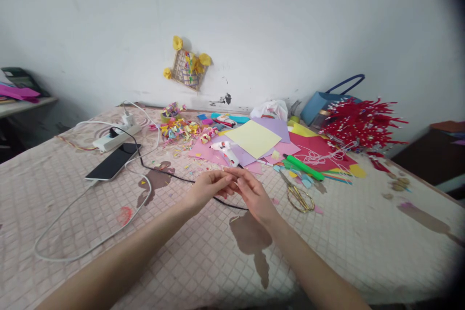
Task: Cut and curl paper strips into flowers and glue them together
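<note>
My left hand and my right hand meet above the middle of the table, fingertips pinched together. Whatever lies between the fingers is hidden or too small to make out. Just beyond them a white glue gun rests on sheets of coloured paper. Its black cord passes beneath my hands. To the right of my right hand lie gold-handled scissors, and behind them a bright green pen-like stick.
A phone and a white power strip with looping cables occupy the left. Pale yellow paper, colourful scraps and a red tinsel-like bunch line the back. A decorated woven panel hangs on the wall.
</note>
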`<action>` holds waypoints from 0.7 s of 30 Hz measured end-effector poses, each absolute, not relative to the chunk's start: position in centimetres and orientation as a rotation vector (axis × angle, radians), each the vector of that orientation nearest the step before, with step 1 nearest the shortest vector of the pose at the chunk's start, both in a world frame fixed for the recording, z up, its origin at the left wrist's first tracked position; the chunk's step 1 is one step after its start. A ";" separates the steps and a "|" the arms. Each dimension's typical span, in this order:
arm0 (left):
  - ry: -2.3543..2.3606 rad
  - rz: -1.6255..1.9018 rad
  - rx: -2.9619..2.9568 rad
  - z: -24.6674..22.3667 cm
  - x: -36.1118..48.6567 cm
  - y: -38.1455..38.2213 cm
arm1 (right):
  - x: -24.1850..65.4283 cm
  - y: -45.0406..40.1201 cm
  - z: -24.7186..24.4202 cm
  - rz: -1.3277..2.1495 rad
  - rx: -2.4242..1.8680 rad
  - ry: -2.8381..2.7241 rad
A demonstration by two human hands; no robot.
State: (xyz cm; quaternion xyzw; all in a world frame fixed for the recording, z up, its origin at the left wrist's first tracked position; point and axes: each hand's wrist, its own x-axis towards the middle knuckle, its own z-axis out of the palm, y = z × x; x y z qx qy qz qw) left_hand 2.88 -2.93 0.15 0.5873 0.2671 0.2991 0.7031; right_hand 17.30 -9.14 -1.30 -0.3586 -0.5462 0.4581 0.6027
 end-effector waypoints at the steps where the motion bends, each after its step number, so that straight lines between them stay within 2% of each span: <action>1: 0.599 0.659 1.279 0.1 2.9 -3.0 | 17.2 -9.3 -1.2 1.003 -0.875 -1.320; 6: 0.630 0.690 1.248 -0.1 3.0 -3.0 | 16.9 -9.8 -0.5 0.901 -0.948 -1.428; 14: 0.729 0.774 1.303 -0.2 2.5 -1.9 | 17.9 -9.0 -0.9 1.220 -0.686 -0.905; 21: 0.770 0.793 1.410 -0.2 2.7 -2.0 | 18.1 -9.1 -0.8 1.282 -0.625 -0.858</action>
